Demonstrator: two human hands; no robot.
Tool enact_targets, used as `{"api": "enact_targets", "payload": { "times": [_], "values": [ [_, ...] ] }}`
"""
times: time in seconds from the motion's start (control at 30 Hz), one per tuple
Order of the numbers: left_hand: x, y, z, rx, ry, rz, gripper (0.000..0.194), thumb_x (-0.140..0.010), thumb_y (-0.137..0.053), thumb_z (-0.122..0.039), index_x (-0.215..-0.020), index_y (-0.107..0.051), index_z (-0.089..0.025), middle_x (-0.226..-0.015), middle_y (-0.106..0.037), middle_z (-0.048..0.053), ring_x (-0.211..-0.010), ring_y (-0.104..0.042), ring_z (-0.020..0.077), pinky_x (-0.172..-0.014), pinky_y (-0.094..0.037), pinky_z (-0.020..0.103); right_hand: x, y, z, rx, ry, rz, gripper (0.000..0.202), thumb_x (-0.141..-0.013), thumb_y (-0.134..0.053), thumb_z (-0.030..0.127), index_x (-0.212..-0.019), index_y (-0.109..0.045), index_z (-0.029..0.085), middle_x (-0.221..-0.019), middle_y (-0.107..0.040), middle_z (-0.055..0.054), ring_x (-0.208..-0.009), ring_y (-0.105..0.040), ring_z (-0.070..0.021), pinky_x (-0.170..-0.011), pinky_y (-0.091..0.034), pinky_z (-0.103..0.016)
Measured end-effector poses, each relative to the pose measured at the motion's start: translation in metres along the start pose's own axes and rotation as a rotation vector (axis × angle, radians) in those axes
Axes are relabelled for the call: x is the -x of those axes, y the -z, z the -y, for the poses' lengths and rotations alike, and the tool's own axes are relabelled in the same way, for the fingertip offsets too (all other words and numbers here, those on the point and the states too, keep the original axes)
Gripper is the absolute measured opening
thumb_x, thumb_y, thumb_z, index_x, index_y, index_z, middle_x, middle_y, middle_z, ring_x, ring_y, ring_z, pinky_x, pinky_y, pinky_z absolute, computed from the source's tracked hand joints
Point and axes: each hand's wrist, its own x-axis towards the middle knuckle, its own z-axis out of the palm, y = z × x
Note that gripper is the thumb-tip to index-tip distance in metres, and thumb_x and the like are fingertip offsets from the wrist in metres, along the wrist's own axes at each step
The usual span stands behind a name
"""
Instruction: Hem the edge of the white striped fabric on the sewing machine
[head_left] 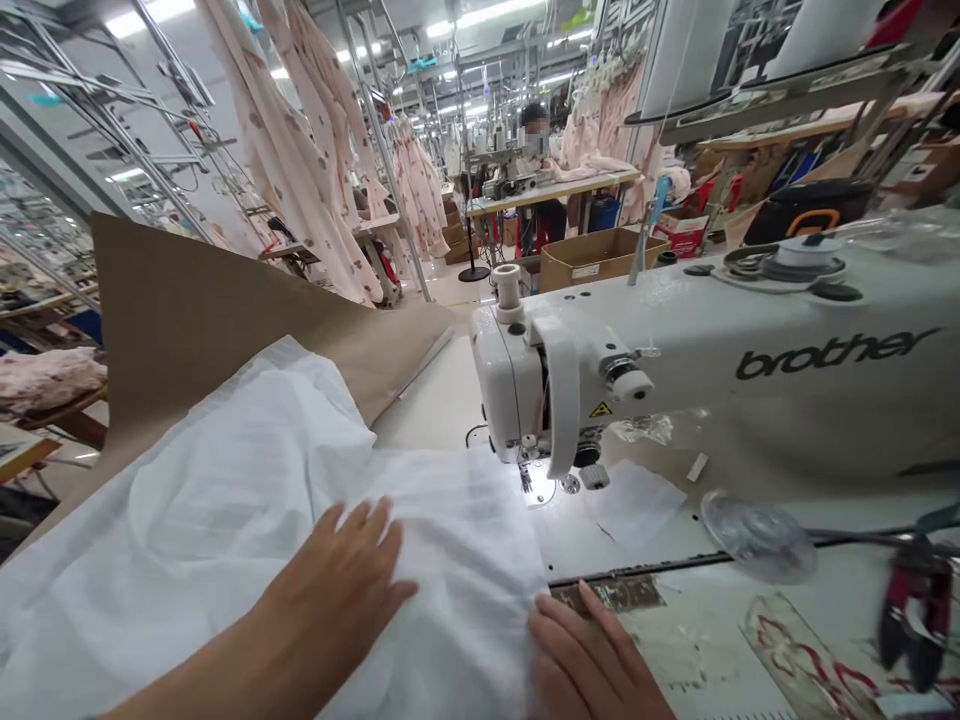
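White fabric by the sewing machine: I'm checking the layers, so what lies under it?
Under the white fabric, brown paper sticks out behind and to the left. The left hand lies flat on top; the right hand presses its edge. The table beneath is covered.

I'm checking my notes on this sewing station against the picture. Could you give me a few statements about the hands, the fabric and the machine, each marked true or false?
1. The left hand lies flat on the white fabric. True.
2. The right hand holds the red-handled snips. False: it rests at the fabric's edge; the snips lie apart on the table.
3. The sewing machine reads "brother". True.
4. The fabric is pink with dots. False: it is white; pink garments hang behind.
5. A brown paper sheet lies behind the fabric. True.
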Motion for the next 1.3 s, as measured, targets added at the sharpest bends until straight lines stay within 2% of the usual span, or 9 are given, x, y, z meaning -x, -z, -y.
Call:
{"api": "enact_targets", "payload": {
  "times": [0.13,0.33,0.67,0.8,0.93,1.03,1.1,1.2,1.3],
  "values": [
    [-0.058,-0.006,-0.015,0.229,-0.253,-0.061,0.032,-0.086,-0.029,-0.002,-0.101,-0.056,-0.011,-0.110,-0.059,0.014,-0.104,-0.056,0.0209,-0.088,-0.049,0.034,-0.001,-0.009,0.000,0.105,0.018,0.012,0.036,-0.097,-0.031,0.033,-0.106,-0.060,0.014,-0.109,-0.063,-0.011,-0.109,-0.056,-0.0261,-0.097,-0.039,-0.044],
    [-0.103,-0.043,-0.019,0.233,-0.197,-0.069,0.014,-0.086,-0.047,-0.023,-0.091,-0.054,-0.012,-0.099,-0.057,0.013,-0.097,-0.053,0.0276,-0.086,-0.046,0.043,-0.002,-0.004,-0.017,0.215,0.087,0.110,0.037,-0.095,-0.036,0.034,-0.113,-0.059,0.013,-0.122,-0.057,-0.011,-0.117,-0.049,-0.0254,-0.102,-0.030,-0.045],
    [-0.085,-0.038,-0.031,0.233,-0.031,-0.077,0.011,-0.086,-0.043,-0.014,-0.080,-0.053,-0.014,-0.100,-0.056,0.014,-0.113,-0.045,0.0323,-0.089,-0.044,0.051,-0.001,0.016,-0.026,0.013,-0.001,0.088,0.023,-0.093,-0.044,0.027,-0.099,-0.063,0.016,-0.109,-0.063,-0.007,-0.111,-0.053,-0.0222,-0.101,-0.035,-0.039],
    [-0.069,-0.031,-0.035,0.405,-0.172,-0.220,0.011,-0.087,-0.043,-0.010,-0.091,-0.053,-0.013,-0.101,-0.056,0.011,-0.098,-0.053,0.0223,-0.081,-0.049,0.036,0.004,0.017,-0.020,-0.030,-0.069,0.099,0.022,-0.093,-0.043,0.024,-0.101,-0.062,0.016,-0.111,-0.061,-0.007,-0.116,-0.049,-0.0225,-0.102,-0.034,-0.040],
    [-0.065,-0.026,-0.034,0.498,-0.443,-0.159,0.014,-0.090,-0.047,-0.025,-0.088,-0.058,-0.016,-0.085,-0.061,0.005,-0.077,-0.056,0.0166,-0.072,-0.051,0.031,0.001,0.021,-0.020,-0.002,-0.038,0.127,0.022,-0.091,-0.047,0.024,-0.106,-0.061,0.016,-0.115,-0.059,-0.007,-0.117,-0.048,-0.0227,-0.101,-0.035,-0.039],
    [-0.070,-0.025,-0.023,0.254,-0.136,-0.291,0.025,-0.089,-0.050,-0.031,-0.103,-0.056,-0.011,-0.106,-0.059,0.015,-0.102,-0.054,0.0295,-0.094,-0.039,0.055,-0.001,0.023,-0.020,0.011,-0.033,0.126,0.022,-0.091,-0.045,0.023,-0.103,-0.062,0.016,-0.115,-0.060,-0.008,-0.116,-0.050,-0.0232,-0.099,-0.038,-0.039],
    [-0.073,-0.024,-0.017,0.206,0.026,-0.400,0.023,-0.090,-0.047,-0.022,-0.108,-0.054,-0.009,-0.116,-0.055,0.018,-0.112,-0.049,0.0313,-0.099,-0.034,0.057,-0.002,0.023,-0.020,0.014,-0.033,0.128,0.022,-0.092,-0.045,0.023,-0.101,-0.063,0.016,-0.114,-0.061,-0.008,-0.115,-0.051,-0.0233,-0.098,-0.039,-0.039],
    [-0.073,-0.025,-0.019,0.461,-0.233,-0.360,0.021,-0.090,-0.043,-0.012,-0.108,-0.054,-0.013,-0.110,-0.057,0.012,-0.107,-0.052,0.0194,-0.093,-0.045,0.034,-0.002,0.022,-0.020,0.016,-0.033,0.127,0.022,-0.091,-0.046,0.024,-0.102,-0.063,0.016,-0.114,-0.061,-0.008,-0.115,-0.050,-0.0234,-0.098,-0.039,-0.039],
    [-0.071,-0.031,-0.030,0.496,-0.439,-0.219,0.027,-0.090,-0.046,-0.017,-0.116,-0.050,-0.011,-0.115,-0.055,0.014,-0.111,-0.048,0.0221,-0.095,-0.045,0.036,0.001,0.021,-0.021,0.014,-0.020,0.143,0.022,-0.089,-0.050,0.025,-0.105,-0.062,0.016,-0.117,-0.059,-0.009,-0.118,-0.048,-0.0238,-0.099,-0.039,-0.039]
  ]
}}
